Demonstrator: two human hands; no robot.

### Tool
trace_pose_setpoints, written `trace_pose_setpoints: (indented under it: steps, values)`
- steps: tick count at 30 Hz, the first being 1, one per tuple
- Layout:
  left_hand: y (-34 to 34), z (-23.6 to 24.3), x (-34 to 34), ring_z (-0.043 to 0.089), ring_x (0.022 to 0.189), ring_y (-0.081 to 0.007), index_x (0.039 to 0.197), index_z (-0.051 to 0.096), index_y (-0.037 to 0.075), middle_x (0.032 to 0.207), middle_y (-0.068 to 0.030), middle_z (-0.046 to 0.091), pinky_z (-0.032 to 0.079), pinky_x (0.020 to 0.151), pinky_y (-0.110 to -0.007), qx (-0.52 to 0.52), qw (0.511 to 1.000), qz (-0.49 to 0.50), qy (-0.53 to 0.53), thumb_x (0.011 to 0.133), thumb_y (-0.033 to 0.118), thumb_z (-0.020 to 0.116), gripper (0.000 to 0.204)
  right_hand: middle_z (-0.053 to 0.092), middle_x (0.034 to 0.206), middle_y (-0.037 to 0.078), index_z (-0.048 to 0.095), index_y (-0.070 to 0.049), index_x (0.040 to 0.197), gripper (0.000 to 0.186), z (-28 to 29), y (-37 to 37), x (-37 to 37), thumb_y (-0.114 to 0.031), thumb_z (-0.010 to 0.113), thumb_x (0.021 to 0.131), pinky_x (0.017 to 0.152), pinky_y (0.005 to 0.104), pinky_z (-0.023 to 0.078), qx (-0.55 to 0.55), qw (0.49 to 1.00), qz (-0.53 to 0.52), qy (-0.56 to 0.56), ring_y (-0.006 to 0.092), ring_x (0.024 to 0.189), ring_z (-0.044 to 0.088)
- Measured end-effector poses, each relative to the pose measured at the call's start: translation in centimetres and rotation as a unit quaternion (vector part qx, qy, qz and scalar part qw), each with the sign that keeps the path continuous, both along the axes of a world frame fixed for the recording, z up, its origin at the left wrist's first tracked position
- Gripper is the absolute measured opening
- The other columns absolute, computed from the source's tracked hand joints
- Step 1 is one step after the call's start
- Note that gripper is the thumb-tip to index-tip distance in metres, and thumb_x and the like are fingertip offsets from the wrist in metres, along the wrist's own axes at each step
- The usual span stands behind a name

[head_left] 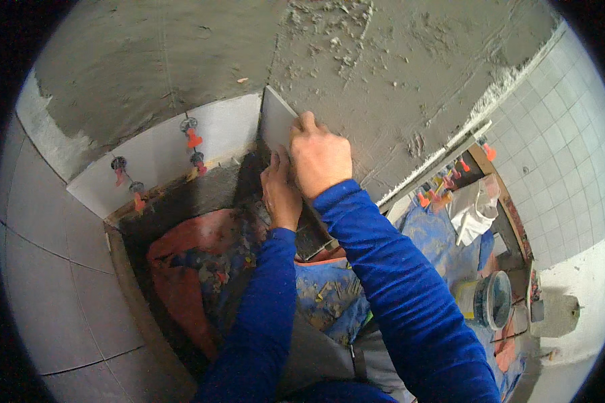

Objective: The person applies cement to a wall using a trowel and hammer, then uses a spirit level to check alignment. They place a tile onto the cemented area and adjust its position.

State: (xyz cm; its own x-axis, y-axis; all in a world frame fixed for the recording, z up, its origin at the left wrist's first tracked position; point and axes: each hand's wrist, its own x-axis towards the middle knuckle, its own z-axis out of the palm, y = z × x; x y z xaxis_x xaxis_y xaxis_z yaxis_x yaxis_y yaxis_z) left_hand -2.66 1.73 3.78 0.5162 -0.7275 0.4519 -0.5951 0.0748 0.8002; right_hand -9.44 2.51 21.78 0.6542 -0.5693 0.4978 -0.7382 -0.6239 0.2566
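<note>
In the corner where two wet-mortared walls meet, a narrow light grey wall tile (273,121) stands upright. My right hand (320,158) is closed over its upper edge, with the knuckles near the mortar. Lower on the same tile, my left hand (281,191) grips it with the fingers pointing up; the fingertips are partly hidden. A pale row of tile (228,126) runs left from the corner. Red-orange levelling clips (193,138) stick out along its joints and lower edge.
Grey mortar (390,87) covers the wall at the right, ending at a straight ledge. Beyond are more levelling clips (444,188), a white bag (474,208) and a bucket (496,300). Mortar-stained blue and red sheeting (329,295) lies below. Large grey tiles (60,269) cover the left wall.
</note>
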Motion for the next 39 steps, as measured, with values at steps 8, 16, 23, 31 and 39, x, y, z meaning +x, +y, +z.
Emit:
trace_pose_setpoints:
  steps: [8,16,23,31,39]
  values:
    - [0.9,1.3,-0.9,0.056,0.123,-0.043,0.152,0.051,0.009,0.146,-0.0256,0.055,0.048,0.105,-0.046,-0.031,0.995,0.086,-0.035,0.096,0.008,0.065,0.058,0.066,0.108,0.013,0.066,-0.006,0.125,0.049,1.4,9.7,-10.5,-0.005,0.075,0.077,0.069,0.0438,0.058,0.154,0.964,0.201,-0.086,0.0317,0.086,0.069]
    - [1.2,2.4,-1.1,0.06,0.119,-0.0429,0.148,0.054,0.004,0.14,-0.0256,0.06,0.049,0.102,-0.046,-0.014,0.992,0.106,-0.065,0.094,0.007,0.068,0.056,0.065,0.127,0.021,0.064,-0.006,0.132,0.05,-10.4,17.3,-32.9,-0.025,0.076,0.087,0.098,0.049,0.051,0.146,0.928,-0.334,-0.077,0.039,0.116,0.062]
    - [1.9,2.3,-0.8,0.061,0.118,-0.0423,0.142,0.062,0.003,0.136,-0.0241,0.064,0.048,0.103,-0.046,-0.011,0.992,0.09,-0.087,0.097,0.008,0.063,0.045,0.053,0.148,0.023,0.054,-0.004,0.146,0.071,-18.6,17.0,-38.4,-0.054,0.061,0.096,0.11,0.0501,0.045,0.302,0.799,-0.504,-0.124,0.0422,0.133,0.052]
    - [2.0,1.6,1.5,0.058,0.125,-0.0421,0.141,0.064,0.009,0.138,-0.0217,0.064,0.043,0.11,-0.048,-0.043,0.999,0.019,-0.026,0.096,0.001,0.059,0.046,0.059,0.141,0.024,0.058,-0.001,0.141,0.069,-18.6,16.8,-40.5,-0.054,0.06,0.097,0.111,0.0503,0.044,0.316,0.788,-0.516,-0.111,0.0419,0.132,0.053]
    - [1.6,1.9,-0.6,0.059,0.122,-0.0435,0.138,0.065,0.005,0.138,-0.0247,0.063,0.045,0.109,-0.048,-0.064,0.995,0.075,-0.014,0.092,0.008,0.071,0.047,0.06,0.14,0.024,0.061,-0.005,0.139,0.066,-18.5,16.7,-40.7,-0.055,0.058,0.097,0.111,0.0496,0.043,0.325,0.792,-0.51,-0.081,0.0417,0.131,0.055]
